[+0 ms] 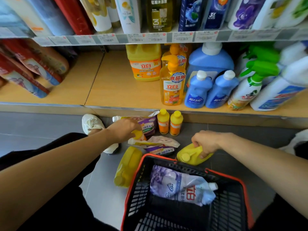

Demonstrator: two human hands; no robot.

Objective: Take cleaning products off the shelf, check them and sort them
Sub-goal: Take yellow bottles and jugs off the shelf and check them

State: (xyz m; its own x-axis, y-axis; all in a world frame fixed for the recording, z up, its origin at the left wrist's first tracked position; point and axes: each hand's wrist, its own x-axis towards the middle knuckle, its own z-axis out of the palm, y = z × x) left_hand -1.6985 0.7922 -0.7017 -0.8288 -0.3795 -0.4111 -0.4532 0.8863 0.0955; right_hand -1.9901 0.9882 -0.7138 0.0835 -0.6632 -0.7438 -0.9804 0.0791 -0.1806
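Yellow jug (194, 155): lies tilted on the grey floor (225, 130), cap toward the camera, just beyond the far rim of the basket (183, 165). It is directly under the right hand (205, 142). That hand's fingers are curled tight round the jug's handle from above.

Small yellow-capped bottle (138, 135): under the left hand (124, 130), among the pouches on the floor. The fingers are bent down round its top. Most of the bottle's body is hidden and only an orange edge shows.

Second jug (128, 167): on its side against the basket's left wall, in no hand.

Two upright bottles (163, 122), yellow caps and orange labels, stand side by side at the foot of the shelf (116, 87), just beyond the pouches.

Writing:
- Purple pouch (150, 125), beside the left hand, reads "3倍洁净力".
- Lower pouch (164, 150) carries the same words.
- Blue-and-lilac pouch (180, 185) inside the basket shows "立白" in red.
- Big shelf jug (144, 64) shows "立白" on an orange label.
- Pump bottle (173, 84) reads "食品用" above "立白".
- Dark blue bottle (212, 15) on the upper shelf reads "3X".
- Olive bottle (159, 14) shows a large "3".
- Price tags (150, 38) are too blurred to read.
- White brand text on the blue bottles (198, 90) is not clearly legible.
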